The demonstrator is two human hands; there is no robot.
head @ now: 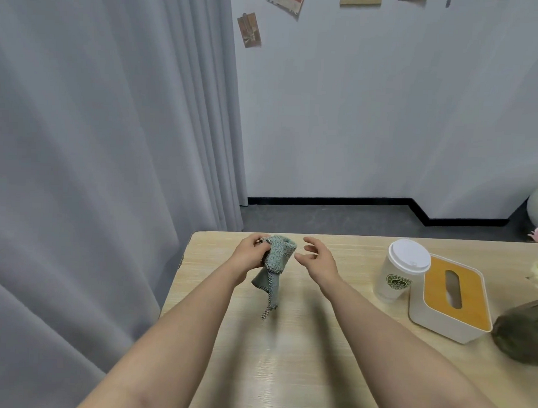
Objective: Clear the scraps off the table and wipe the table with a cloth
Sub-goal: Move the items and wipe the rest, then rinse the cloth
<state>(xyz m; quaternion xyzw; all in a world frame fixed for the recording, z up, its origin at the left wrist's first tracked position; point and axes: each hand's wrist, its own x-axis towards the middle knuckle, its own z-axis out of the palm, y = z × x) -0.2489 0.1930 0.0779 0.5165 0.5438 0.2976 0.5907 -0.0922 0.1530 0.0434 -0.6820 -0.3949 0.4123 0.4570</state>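
Head view, left to right: left hand (249,254) with fingers clamped on a green cloth (274,265), held above the wooden table (302,357) at frame centre; right hand (316,260) just beside it, fingers spread apart, empty; lidded paper cup (401,271); tissue box (453,298) at right.

two bare forearms enter from the bottom edge, one from about 7 o'clock and one from about 5 o'clock, narrowing toward the wrists near the middle of the view. no sleeve shows on either arm; they are uncovered right to the frame edge. the left hand (250,255) and the right hand (316,258) are bare, with no rings or gloves, and the wrists carry no watch or band. the nails look short and unpainted, though they are small and slightly blurred.
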